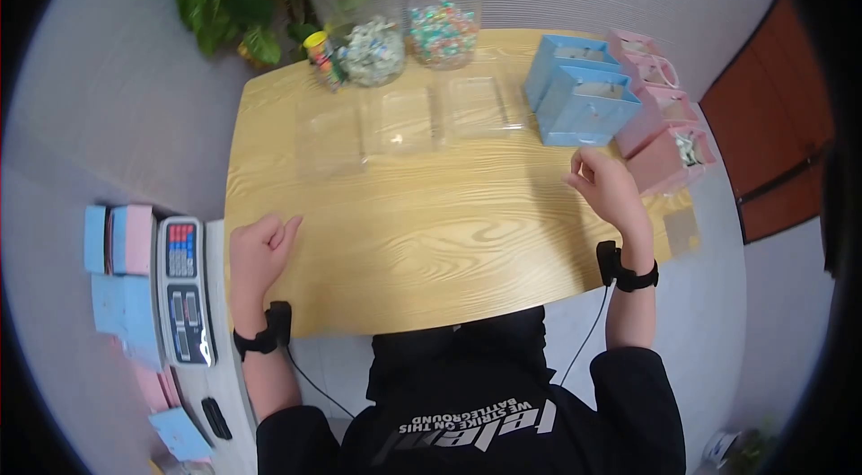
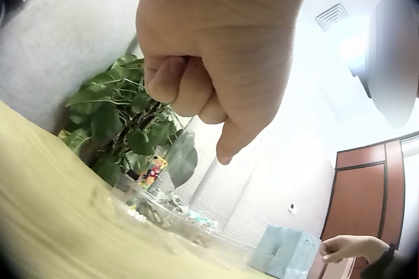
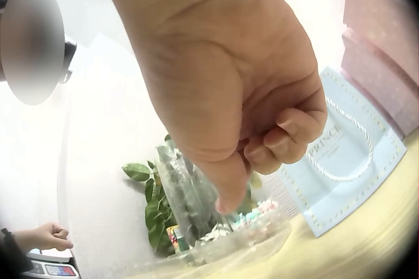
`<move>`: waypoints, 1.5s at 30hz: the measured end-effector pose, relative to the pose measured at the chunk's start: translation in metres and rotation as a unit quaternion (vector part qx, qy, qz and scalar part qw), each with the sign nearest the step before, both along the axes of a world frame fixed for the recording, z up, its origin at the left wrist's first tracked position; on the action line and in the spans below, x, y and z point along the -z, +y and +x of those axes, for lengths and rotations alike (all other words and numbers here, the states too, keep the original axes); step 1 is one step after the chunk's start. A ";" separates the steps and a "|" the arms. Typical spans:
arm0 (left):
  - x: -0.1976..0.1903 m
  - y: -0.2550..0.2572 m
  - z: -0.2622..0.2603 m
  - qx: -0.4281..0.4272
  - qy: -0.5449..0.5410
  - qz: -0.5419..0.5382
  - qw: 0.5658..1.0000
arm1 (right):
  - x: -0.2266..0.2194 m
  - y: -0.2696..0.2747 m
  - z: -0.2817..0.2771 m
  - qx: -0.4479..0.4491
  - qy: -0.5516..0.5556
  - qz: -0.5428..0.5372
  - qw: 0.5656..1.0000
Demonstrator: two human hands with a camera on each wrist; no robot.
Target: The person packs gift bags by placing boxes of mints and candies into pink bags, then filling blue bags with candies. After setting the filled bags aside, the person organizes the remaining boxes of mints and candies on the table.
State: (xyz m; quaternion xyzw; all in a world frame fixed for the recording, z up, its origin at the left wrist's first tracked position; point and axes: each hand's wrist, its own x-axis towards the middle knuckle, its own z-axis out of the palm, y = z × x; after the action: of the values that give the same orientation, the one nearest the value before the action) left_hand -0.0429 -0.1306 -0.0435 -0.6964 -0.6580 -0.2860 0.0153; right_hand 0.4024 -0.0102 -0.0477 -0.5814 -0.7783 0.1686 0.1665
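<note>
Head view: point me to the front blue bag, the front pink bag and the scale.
Front blue bag (image 1: 582, 120): head view, front wall.
Front pink bag (image 1: 661, 163): head view, side wall.
Scale (image 1: 186, 281): head view, middle of its top.

Head view bright, fisheye-bent, black corners. Soft shadow on table (image 1: 431, 268) beside right hand (image 1: 606, 188); glare on trays (image 1: 409, 118) beyond left hand (image 1: 260, 255). Wrist views: wall (image 3: 98, 181) behind each hand washed out, corners dark.

The head view looks down on the table (image 1: 413, 224); wrist views look closely past left hand (image 2: 213, 63) and right hand (image 3: 229, 89) toward the plant (image 2: 108, 119) both share.
</note>
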 end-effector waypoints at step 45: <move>-0.016 0.117 0.263 0.461 -0.042 -0.124 0.878 | 0.021 -0.020 0.081 0.203 0.349 0.024 0.915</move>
State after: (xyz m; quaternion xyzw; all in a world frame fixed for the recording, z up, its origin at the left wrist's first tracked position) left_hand 0.2204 -0.0137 -0.0271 -0.9045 -0.2923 -0.2055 -0.2327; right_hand 0.4831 -0.0305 -0.0688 -0.6268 -0.5400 0.3048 0.4719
